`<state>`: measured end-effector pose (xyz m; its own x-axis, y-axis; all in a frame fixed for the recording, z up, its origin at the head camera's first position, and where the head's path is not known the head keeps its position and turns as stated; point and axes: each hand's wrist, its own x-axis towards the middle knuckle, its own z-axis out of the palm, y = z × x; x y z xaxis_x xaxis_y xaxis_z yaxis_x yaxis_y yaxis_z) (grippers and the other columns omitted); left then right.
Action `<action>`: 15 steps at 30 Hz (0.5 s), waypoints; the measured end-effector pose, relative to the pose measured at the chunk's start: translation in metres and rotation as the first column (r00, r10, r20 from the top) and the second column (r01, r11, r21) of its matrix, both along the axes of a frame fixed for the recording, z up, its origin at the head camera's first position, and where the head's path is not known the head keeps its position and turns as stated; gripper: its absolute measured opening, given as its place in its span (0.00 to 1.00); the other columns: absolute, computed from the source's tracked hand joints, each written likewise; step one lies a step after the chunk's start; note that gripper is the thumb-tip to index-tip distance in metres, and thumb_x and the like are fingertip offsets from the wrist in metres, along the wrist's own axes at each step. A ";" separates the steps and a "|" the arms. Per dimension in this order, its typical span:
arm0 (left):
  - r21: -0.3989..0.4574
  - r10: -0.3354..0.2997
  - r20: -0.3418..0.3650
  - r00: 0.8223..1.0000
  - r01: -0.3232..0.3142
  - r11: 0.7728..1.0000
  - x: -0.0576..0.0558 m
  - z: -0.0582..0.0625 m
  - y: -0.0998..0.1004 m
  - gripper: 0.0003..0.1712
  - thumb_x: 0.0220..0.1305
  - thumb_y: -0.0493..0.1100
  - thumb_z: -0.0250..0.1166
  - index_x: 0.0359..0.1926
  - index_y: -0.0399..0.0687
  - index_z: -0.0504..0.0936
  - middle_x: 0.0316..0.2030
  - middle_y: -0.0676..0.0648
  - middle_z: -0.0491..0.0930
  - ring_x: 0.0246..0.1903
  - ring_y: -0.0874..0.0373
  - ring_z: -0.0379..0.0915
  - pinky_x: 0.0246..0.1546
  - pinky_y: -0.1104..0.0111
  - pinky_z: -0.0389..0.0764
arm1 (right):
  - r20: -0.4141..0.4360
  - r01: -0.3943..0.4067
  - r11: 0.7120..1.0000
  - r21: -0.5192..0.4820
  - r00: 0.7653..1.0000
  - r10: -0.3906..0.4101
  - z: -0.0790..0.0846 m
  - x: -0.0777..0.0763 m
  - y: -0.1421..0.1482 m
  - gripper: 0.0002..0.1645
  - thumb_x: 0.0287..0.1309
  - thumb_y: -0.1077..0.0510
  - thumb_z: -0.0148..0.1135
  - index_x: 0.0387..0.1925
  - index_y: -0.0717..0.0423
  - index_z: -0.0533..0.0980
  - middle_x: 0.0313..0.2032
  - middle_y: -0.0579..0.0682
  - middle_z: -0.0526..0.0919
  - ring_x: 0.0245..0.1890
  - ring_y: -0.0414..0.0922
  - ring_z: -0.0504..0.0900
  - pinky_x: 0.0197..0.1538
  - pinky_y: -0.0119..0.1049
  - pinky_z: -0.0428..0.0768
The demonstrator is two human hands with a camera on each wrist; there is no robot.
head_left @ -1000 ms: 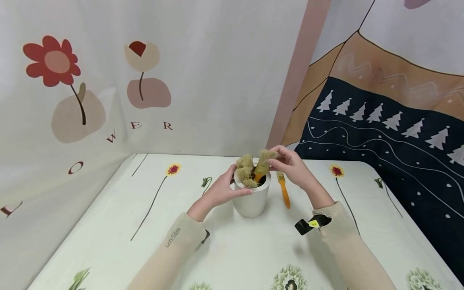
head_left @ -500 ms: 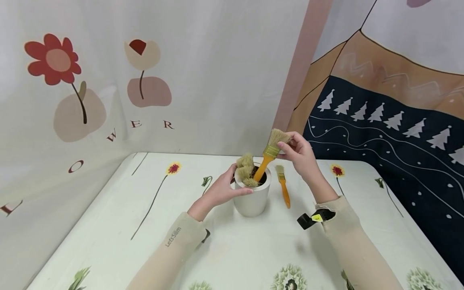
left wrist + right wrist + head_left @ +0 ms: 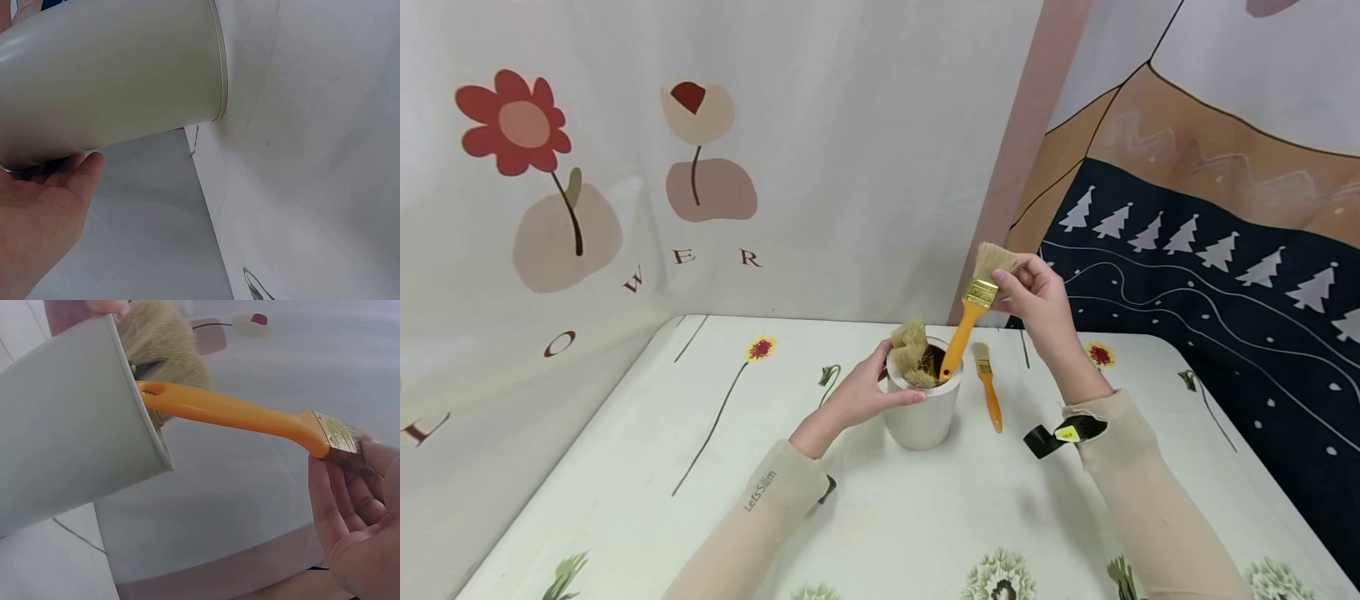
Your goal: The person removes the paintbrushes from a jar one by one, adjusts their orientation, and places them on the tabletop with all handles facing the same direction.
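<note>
My right hand (image 3: 1041, 296) pinches a paintbrush (image 3: 964, 329) by its bristle end, above and right of a white pot (image 3: 922, 421). The brush's orange handle points down, its holed tip right at the pot's rim; a gold metal band joins handle and pale bristles. In the right wrist view, thumb and fingers close on the bristles beside the band of the paintbrush (image 3: 244, 415). My left hand (image 3: 861, 392) grips the pot near its rim, thumb across the front. More pale brush bristles (image 3: 910, 346) stick up inside the pot; their handles are hidden.
A smaller orange-handled paintbrush (image 3: 989, 387) lies on the table just right of the pot. The white tabletop (image 3: 880, 533) carries printed flowers. Behind it hangs a pale printed curtain (image 3: 850, 167), with a dark tree-patterned cloth (image 3: 1195, 275) at the right.
My right hand has moved up and to the right, drawing the paintbrush out of the pot until its handle shows to the tip. My left hand and the pot have stayed put.
</note>
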<state>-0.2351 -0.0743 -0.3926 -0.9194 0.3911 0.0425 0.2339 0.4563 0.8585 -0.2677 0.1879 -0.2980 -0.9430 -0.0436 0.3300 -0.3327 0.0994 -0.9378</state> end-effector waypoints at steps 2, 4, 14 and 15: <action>0.001 0.002 0.000 1.000 -0.002 1.000 0.000 0.000 0.000 0.63 0.54 0.60 0.74 0.79 0.46 0.47 0.75 0.42 0.60 0.74 0.45 0.58 0.75 0.52 0.62 | -0.001 0.008 1.000 -0.011 1.000 -0.008 0.001 0.000 0.001 0.07 0.68 0.51 0.61 0.44 0.43 0.72 0.41 0.38 0.83 0.41 0.33 0.86 0.43 0.27 0.86; 0.005 0.003 -0.003 1.000 -0.003 1.000 0.001 0.000 0.000 0.62 0.54 0.60 0.74 0.79 0.46 0.48 0.75 0.42 0.61 0.74 0.45 0.58 0.75 0.52 0.63 | -0.004 0.015 0.999 -0.032 1.000 -0.015 0.002 -0.001 0.003 0.08 0.68 0.52 0.61 0.45 0.44 0.72 0.42 0.38 0.84 0.40 0.33 0.86 0.43 0.27 0.86; 0.028 -0.009 -0.009 1.000 0.009 1.000 0.001 0.000 0.000 0.59 0.55 0.58 0.74 0.78 0.47 0.51 0.73 0.43 0.63 0.74 0.46 0.59 0.74 0.53 0.64 | 0.021 0.082 0.985 -0.150 0.997 -0.080 0.003 -0.007 0.016 0.16 0.66 0.57 0.63 0.49 0.44 0.66 0.38 0.34 0.86 0.35 0.33 0.85 0.39 0.25 0.86; 0.030 -0.009 -0.008 1.000 0.009 1.000 0.001 0.000 0.000 0.59 0.55 0.58 0.74 0.78 0.47 0.51 0.73 0.43 0.63 0.74 0.46 0.59 0.74 0.54 0.64 | 0.033 0.091 0.985 -0.147 0.996 -0.087 0.002 -0.008 0.017 0.16 0.66 0.57 0.64 0.48 0.44 0.66 0.37 0.34 0.86 0.35 0.32 0.84 0.39 0.24 0.86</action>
